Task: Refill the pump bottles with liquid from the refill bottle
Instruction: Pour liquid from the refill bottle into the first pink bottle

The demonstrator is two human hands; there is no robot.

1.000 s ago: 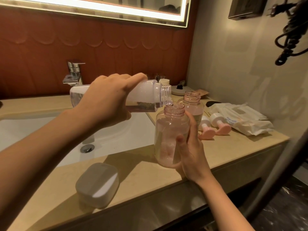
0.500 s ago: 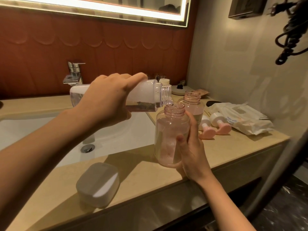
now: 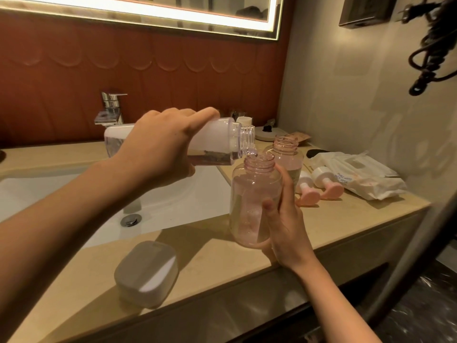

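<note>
On the surface (image 3: 212, 258) before me, a grey lidded box (image 3: 147, 273) sits at 7 o'clock, the tap (image 3: 111, 108) at 10, and a white plastic packet (image 3: 363, 177) at 3.

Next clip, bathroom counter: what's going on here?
A person is pouring. The left hand holds the refill bottle tipped nearly flat, its open mouth right over the neck of a pink pump bottle, which the right hand grips from the side. A second open pink bottle stands behind it. Two pump heads lie on the counter, not yet refitted.
</note>
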